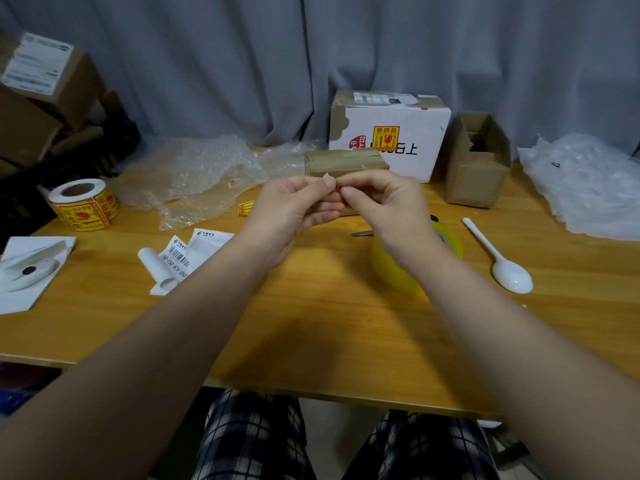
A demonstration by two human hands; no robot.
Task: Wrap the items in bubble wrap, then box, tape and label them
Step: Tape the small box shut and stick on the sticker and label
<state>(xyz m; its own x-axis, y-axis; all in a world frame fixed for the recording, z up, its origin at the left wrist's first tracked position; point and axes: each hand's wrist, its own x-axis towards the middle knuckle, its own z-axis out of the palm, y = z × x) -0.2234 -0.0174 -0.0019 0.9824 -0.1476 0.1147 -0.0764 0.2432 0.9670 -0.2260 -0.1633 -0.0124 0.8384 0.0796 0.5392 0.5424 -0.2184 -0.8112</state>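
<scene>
Head view: both hands meet at the middle of the frame, above the wooden table (311, 323). The left hand (294, 206) and the right hand (379, 202) have their fingers curled, and their fingertips pinch one small pale scrap (327, 177) between them. It is too small to tell whether it is a sticker or its backing; my guess is that a label is being peeled.

The small cardboard box (346, 161) lies directly behind the hands, just above them in the frame. It is closed, with tape across its top. Its long axis runs left to right across the picture, and the knuckles hide its lower front. The pinch sits in front of the box's left half, so the left hand is slightly nearer that end, though either hand could reach it by moving straight away from the body.

The roll of fragile stickers (85, 206) stands at the middle left, well apart from the hands. The yellow tape roll (450, 244) lies under the right wrist.
</scene>
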